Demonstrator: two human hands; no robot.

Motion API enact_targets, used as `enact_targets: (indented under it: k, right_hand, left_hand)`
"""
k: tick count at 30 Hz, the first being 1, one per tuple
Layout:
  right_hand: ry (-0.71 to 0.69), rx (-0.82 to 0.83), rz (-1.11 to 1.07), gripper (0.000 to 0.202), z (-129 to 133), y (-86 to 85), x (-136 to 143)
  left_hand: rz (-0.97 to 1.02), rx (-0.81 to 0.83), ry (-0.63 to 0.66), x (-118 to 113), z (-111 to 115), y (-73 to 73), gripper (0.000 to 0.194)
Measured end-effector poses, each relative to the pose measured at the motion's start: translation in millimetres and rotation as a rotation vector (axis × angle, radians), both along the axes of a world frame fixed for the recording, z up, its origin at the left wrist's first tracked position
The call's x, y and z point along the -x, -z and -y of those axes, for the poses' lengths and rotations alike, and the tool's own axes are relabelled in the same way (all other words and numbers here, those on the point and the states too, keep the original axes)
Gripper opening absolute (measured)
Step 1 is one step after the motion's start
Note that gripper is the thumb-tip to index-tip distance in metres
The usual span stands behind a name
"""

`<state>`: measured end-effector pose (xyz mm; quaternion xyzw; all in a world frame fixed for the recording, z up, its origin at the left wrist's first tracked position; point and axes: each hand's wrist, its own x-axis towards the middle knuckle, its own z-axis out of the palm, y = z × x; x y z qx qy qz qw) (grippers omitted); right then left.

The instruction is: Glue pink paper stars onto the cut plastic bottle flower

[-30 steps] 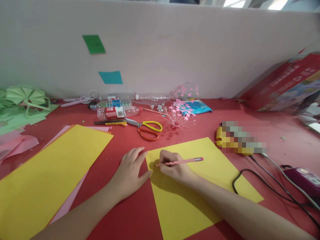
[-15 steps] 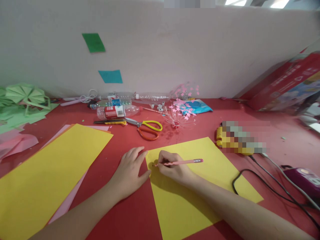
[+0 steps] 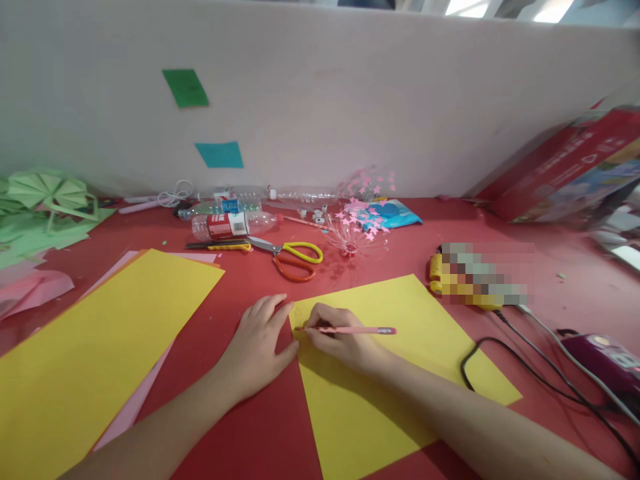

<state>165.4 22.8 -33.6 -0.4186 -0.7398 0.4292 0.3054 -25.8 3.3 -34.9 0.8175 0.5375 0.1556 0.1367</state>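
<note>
A yellow sheet [image 3: 380, 413] lies flat on the red table [image 3: 250, 440]. My right hand [image 3: 343, 337] rests on it, fingers closed round a pink pencil [image 3: 370, 330]. The pencil's tip is at the sheet's left edge, and its eraser end points right. Beside that same edge, my left hand [image 3: 260, 343] lies with its fingers apart, fingertips and thumb at the edge of the sheet; it holds nothing.
Yellow, orange and pink sheets [image 3: 115, 320] lie left. Behind the hands are scissors [image 3: 295, 260], a cutter [image 3: 220, 247], plastic bottles [image 3: 225, 225] and a pink star ornament [image 3: 351, 248]. Right are a yellow tool [image 3: 436, 273] and black cables [image 3: 530, 363].
My right hand has shifted slightly left, and the pencil's tip has moved left to the sheet's edge. The pencil lies more level. My left hand has stayed nearly in place.
</note>
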Motion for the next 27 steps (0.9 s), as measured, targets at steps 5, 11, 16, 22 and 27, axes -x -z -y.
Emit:
enact_targets:
  k: [5, 11, 16, 22, 27]
  right_hand:
    - [0.012, -0.01, 0.006, 0.012, 0.2, 2.8, 1.1]
    - [0.055, -0.034, 0.005, 0.011, 0.7, 7.0, 1.2]
    - [0.087, -0.057, 0.002, 0.011, 1.6, 7.5, 1.1]
    - [0.124, -0.075, 0.01, 0.01, 2.8, 5.7, 0.0]
    - [0.146, -0.077, 0.02, 0.011, 3.2, 4.3, -1.3]
  left_hand:
    - [-0.009, -0.014, 0.005, 0.5, -0.2, 1.0, 0.047]
    - [-0.007, -0.008, 0.007, 0.5, -0.1, -0.6, 0.047]
    - [-0.041, 0.051, 0.001, -0.1, -0.5, -3.2, 0.052]
    - [-0.033, 0.018, 0.007, 1.7, -1.1, 0.5, 0.052]
    - [-0.033, -0.013, 0.012, 2.8, -0.8, 3.4, 0.05]
